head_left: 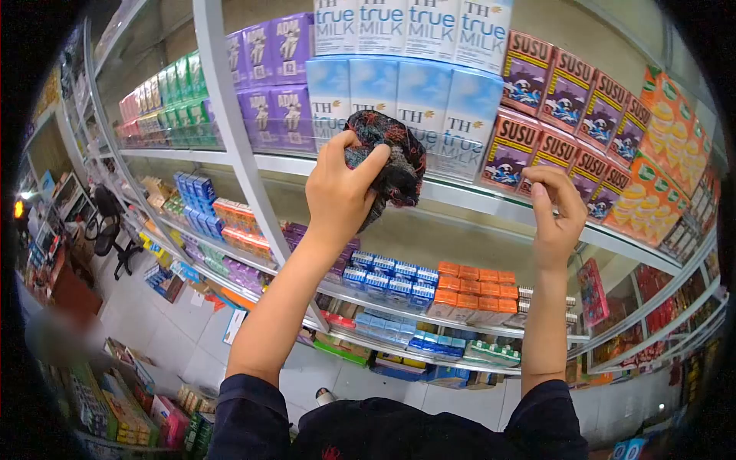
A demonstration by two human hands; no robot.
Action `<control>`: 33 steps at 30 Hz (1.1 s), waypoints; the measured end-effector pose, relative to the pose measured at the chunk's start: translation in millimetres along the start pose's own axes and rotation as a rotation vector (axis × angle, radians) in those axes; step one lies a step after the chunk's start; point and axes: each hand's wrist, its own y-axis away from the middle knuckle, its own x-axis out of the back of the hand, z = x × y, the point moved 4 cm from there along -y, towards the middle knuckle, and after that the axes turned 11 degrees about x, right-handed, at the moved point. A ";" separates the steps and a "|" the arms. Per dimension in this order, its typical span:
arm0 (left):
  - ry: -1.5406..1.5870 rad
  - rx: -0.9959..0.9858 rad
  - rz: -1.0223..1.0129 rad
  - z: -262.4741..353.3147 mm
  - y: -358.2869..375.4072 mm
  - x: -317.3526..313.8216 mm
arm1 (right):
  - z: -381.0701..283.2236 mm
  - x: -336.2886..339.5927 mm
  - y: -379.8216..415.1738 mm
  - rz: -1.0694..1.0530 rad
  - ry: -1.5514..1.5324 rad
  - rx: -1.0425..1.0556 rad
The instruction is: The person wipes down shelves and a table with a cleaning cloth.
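Note:
My left hand (343, 184) grips a crumpled dark cloth (395, 157) with red and grey patterning, held in front of the shelf's clear front strip. Behind the cloth stand blue and white TH true milk cartons (422, 88) in stacked rows. Over to the right, my right hand (558, 207) is raised with its fingers curled and apart, holding nothing, in front of the stacked pink and purple SUSU cartons (567, 84).
Purple cartons (277, 115) stand left of a white upright (230, 100). Orange cartons (652, 184) fill the right end. Lower shelves hold blue packs (391, 280) and orange packs (475, 295). An office chair (110, 226) and floor-level goods (130, 399) lie to the left.

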 end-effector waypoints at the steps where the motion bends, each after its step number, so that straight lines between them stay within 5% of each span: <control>1: -0.013 0.005 0.004 -5.5 -0.4 1.8 | -0.4 -3.7 1.2 -0.018 0.090 0.066; 13: -0.249 0.334 0.117 -93.1 -1.4 35.0 | 2.0 -11.3 7.6 -0.023 0.253 0.402; 18: 0.087 0.376 0.060 -90.9 -1.0 33.3 | -2.0 -18.8 8.3 -0.044 0.388 0.452; 25: 0.062 0.326 0.049 -75.8 -7.3 29.3 | -5.9 -36.0 12.4 0.154 -0.035 0.189; 27: 0.148 0.263 -0.014 -79.7 -13.8 38.7 | -25.0 -52.7 10.8 0.113 -0.048 0.218; 33: 0.159 0.240 0.241 -143.7 -24.4 110.0 | -62.5 -130.9 17.7 -0.064 -0.148 0.339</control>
